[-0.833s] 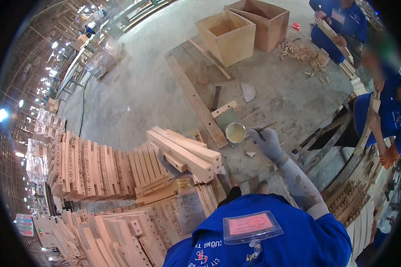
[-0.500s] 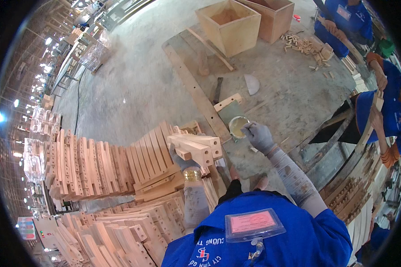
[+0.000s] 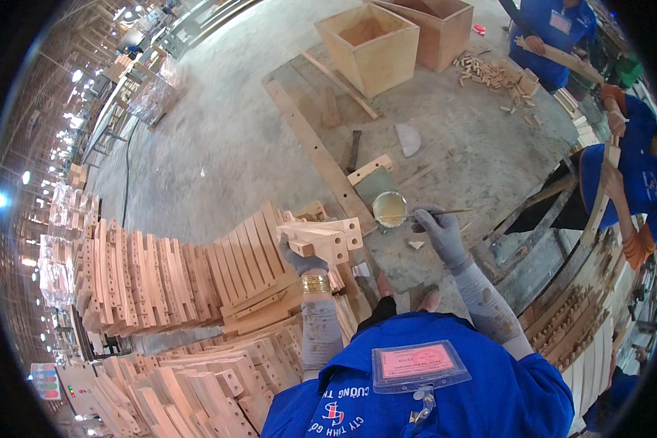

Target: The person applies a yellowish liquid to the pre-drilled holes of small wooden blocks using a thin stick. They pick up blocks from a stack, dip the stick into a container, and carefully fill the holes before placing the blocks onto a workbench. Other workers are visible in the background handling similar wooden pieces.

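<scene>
My gloved left hand [image 3: 299,257] is closed around several pale wooden pieces [image 3: 328,235] with round holes drilled in their ends. They point toward the right, level with my front. To the right, my gloved right hand [image 3: 443,237] pinches a thin stick [image 3: 458,212], its brush or tip end too small to make out. The stick's left end reaches over a small round pot [image 3: 390,206] of cream-coloured, glue-like stuff. Beside the pot lies a drilled wooden block [image 3: 371,169], and a hammer-like dark tool [image 3: 354,150] is just beyond it.
Stacked drilled wooden parts [image 3: 146,274] fill the left and near left. A long plank [image 3: 306,139] lies across the floor. Farther off stand two wooden boxes [image 3: 369,51] beside a dowel heap [image 3: 489,77]. Co-workers in blue [image 3: 620,182] handle curved wooden pieces on the right.
My right hand has drawn back slightly from the pot toward the right, and the stick now shows level across it. The left hand holds the wooden pieces almost in place, slightly turned.
</scene>
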Motion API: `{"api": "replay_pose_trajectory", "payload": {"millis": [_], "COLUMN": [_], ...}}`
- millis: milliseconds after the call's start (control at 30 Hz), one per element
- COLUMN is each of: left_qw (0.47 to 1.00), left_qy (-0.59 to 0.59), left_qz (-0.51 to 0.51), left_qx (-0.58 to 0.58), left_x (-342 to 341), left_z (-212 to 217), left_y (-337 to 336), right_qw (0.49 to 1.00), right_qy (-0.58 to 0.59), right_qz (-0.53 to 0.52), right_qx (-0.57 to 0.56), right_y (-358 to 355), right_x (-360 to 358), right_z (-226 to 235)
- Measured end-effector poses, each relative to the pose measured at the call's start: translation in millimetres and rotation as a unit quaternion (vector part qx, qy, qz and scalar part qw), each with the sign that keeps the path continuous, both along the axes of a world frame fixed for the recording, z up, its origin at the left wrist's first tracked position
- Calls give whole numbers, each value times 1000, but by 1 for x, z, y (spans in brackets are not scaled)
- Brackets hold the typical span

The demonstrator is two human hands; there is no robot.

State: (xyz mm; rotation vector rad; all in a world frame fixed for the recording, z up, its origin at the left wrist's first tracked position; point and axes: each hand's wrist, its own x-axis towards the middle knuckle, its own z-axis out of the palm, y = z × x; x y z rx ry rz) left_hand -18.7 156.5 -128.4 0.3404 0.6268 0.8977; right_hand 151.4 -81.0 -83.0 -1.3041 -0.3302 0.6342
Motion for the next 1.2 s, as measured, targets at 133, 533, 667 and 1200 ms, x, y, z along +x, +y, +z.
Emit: {"api": "replay_pose_trajectory", "payload": {"millis": [133,533,667,1200], "left_qw": [999,1000,998,998], "left_qy": [9,-22,-2,-8], "left_qz": [41,12,53,58], "left_qx": [-2,-19,-26,-3], "left_x": [7,36,42,32], "left_z": [-5,31,43,45], "left_y": [-2,-33,-44,-45], "right_qw": [996,983,972,955], "right_qy": [40,-163,-228,-296], "right_qz": [-41,33,26,14], "right_qx": [75,80,46,24], "right_y": [-11,-26,-28,-19], "right_x": [3,-17,-18,-26], "right_z": [45,135,137,149]}}
